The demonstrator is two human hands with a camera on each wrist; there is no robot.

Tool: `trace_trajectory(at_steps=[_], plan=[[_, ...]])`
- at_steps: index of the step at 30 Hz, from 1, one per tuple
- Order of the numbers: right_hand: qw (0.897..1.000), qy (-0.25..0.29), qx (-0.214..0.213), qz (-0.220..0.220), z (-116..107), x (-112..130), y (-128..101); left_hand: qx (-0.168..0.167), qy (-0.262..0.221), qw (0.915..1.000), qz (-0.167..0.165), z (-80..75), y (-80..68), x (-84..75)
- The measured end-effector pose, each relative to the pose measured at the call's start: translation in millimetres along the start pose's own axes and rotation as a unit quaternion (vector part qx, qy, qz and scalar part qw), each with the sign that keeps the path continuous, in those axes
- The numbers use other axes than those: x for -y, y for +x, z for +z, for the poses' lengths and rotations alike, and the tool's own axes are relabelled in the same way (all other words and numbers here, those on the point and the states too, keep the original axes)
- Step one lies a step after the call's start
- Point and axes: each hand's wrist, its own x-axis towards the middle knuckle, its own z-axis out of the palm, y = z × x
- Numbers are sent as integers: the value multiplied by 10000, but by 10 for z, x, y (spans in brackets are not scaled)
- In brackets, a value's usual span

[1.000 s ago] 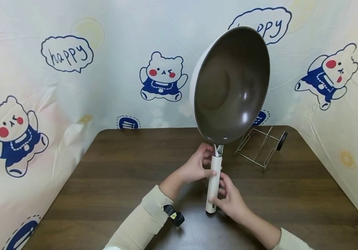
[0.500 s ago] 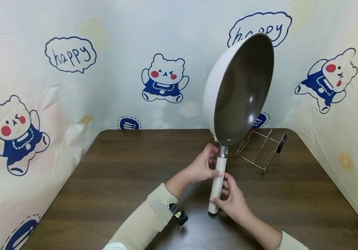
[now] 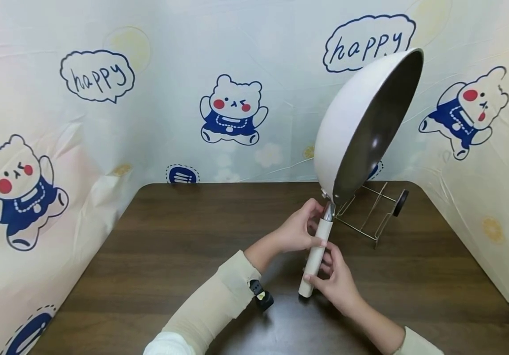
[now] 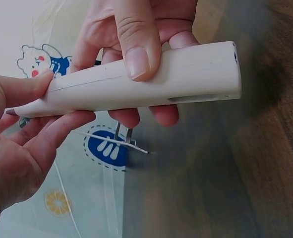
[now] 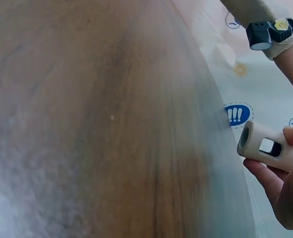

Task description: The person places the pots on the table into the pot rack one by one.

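A wok (image 3: 355,128), white outside and dark brown inside, stands raised in the head view, its bowl up and leaning right. Its inside faces right. My left hand (image 3: 301,229) grips the upper part of the cream handle (image 3: 318,256), just below the metal neck. Lower down, my right hand (image 3: 336,278) holds the same handle with thumb in front and fingers behind. The left wrist view shows my left hand (image 4: 25,134) towards the bowl end and my right hand (image 4: 141,37) nearer the butt. In the right wrist view a slot shows near the handle's hollow end (image 5: 258,141).
A wire rack (image 3: 370,217) with a black round part stands at the back right of the brown wooden table (image 3: 183,236), partly behind the wok. A printed cloth (image 3: 165,84) hangs behind and at both sides.
The wok has turned and tilted to the right, so more of its white outside shows and less of its inside. Both hands have shifted slightly right with the handle, still gripping it.
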Motion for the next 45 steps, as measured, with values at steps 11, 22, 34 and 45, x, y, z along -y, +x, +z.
trace_trajectory(at_steps=[11, 22, 34, 45], plan=[[9970, 732, 253, -24, -114, -63, 50, 192, 269, 9994, -123, 46, 193, -28], [9974, 720, 91, 4, -189, -120, 25, 408, 642, 9968, -226, 151, 323, -29], [9908, 1168, 160, 658, -224, -136, -36, 545, 603, 9956, -456, 264, 382, 34], [9872, 1299, 228, 896, -233, -120, -49, 673, 654, 9939, -580, 299, 412, 39]])
